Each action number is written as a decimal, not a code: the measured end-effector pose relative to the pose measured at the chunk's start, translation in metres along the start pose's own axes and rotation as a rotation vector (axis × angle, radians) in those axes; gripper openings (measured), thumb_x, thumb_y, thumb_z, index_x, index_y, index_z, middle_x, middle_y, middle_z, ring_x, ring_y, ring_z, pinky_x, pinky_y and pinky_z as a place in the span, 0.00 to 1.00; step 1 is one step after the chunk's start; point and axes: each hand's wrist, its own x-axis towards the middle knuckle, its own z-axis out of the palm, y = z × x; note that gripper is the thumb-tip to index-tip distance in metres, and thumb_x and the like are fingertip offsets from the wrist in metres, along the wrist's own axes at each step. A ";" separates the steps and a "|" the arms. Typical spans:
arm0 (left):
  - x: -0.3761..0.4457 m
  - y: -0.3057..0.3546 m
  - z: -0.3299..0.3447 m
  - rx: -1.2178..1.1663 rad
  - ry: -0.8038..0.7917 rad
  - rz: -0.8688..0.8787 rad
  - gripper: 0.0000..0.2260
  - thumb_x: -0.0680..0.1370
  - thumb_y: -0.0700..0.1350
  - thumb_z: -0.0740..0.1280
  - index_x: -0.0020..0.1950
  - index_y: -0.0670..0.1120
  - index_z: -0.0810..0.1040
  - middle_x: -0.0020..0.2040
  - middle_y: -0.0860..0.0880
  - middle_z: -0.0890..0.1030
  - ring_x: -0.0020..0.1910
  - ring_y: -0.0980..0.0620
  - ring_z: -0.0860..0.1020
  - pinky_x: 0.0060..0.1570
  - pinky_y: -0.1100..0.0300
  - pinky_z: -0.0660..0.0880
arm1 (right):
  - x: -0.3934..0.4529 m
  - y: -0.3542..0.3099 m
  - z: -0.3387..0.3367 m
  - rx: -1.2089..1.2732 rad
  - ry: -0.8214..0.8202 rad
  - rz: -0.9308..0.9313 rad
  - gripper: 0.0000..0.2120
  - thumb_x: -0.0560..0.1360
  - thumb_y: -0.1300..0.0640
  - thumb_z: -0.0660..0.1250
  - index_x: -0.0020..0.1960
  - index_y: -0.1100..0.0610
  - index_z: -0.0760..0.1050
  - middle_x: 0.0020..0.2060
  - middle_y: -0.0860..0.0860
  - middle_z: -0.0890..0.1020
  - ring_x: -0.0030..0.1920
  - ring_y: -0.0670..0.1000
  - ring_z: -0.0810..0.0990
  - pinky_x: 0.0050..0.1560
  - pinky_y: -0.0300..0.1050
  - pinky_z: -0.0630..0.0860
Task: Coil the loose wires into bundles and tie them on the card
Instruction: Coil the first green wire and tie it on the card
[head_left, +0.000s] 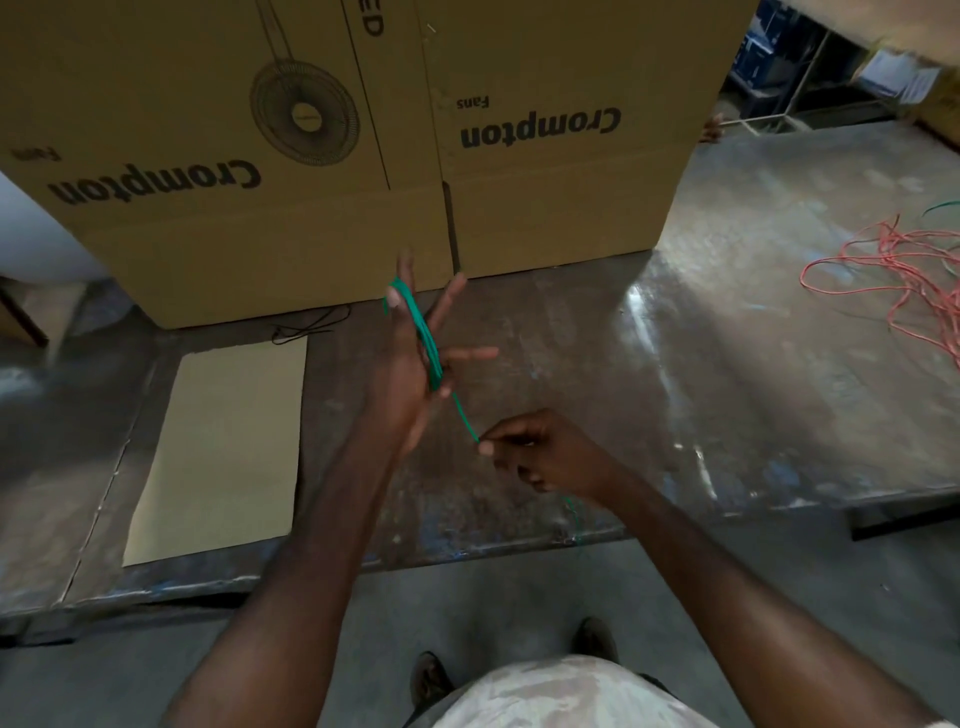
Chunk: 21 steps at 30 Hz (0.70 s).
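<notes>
green wire (427, 338) looped round the raised left hand (410, 364) with fingers spread straight, right hand (540, 452) pinching the free tail above the table (727, 364) (thin, light, springy stuff, i'd say, best pinched close to the coil).

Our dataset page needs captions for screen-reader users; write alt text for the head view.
A person's raised left hand, fingers spread, has green wire coiled around it, while the right hand pinches the wire's trailing strand. Beneath lies a worn table with a pale card, cardboard fan boxes behind, and tangled orange wire at right.
</notes>
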 end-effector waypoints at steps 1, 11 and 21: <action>0.005 -0.003 -0.004 0.140 0.036 0.023 0.22 0.88 0.62 0.43 0.84 0.70 0.50 0.76 0.54 0.77 0.51 0.43 0.88 0.22 0.62 0.73 | -0.001 -0.005 0.000 -0.021 -0.010 -0.026 0.08 0.81 0.56 0.73 0.55 0.60 0.85 0.33 0.53 0.80 0.24 0.46 0.65 0.24 0.37 0.62; 0.008 -0.044 -0.035 0.540 0.260 0.012 0.21 0.88 0.61 0.49 0.83 0.69 0.56 0.76 0.54 0.74 0.67 0.53 0.80 0.53 0.58 0.83 | -0.009 -0.035 -0.012 -0.597 -0.287 -0.207 0.09 0.82 0.54 0.71 0.56 0.58 0.86 0.32 0.48 0.84 0.33 0.39 0.79 0.40 0.33 0.74; -0.032 -0.069 -0.020 0.794 -0.007 -0.247 0.19 0.90 0.54 0.53 0.77 0.54 0.75 0.58 0.46 0.87 0.45 0.56 0.83 0.46 0.54 0.74 | 0.011 -0.054 -0.060 -0.753 0.125 -0.372 0.06 0.77 0.52 0.77 0.50 0.53 0.87 0.42 0.43 0.80 0.42 0.41 0.79 0.46 0.41 0.75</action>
